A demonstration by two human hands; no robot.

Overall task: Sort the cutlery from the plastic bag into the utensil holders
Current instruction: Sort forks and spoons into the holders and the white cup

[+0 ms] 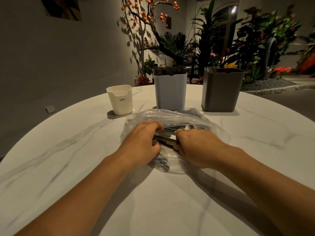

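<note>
A clear plastic bag (179,116) lies on the white marble table (68,167), with a bundle of grey-handled cutlery (167,136) showing at its middle. My left hand (143,142) and my right hand (199,147) both curl their fingers around the cutlery from either side. Behind the bag stand three holders: a small white one (120,99) at the left, a pale blue one (170,91) in the middle and a dark grey one (221,90) at the right. Something pale pokes out of the grey holder's top.
The round table's far edge runs just behind the holders. Beyond it are potted plants (179,46) and a branch with orange fruits (144,12) against a grey wall.
</note>
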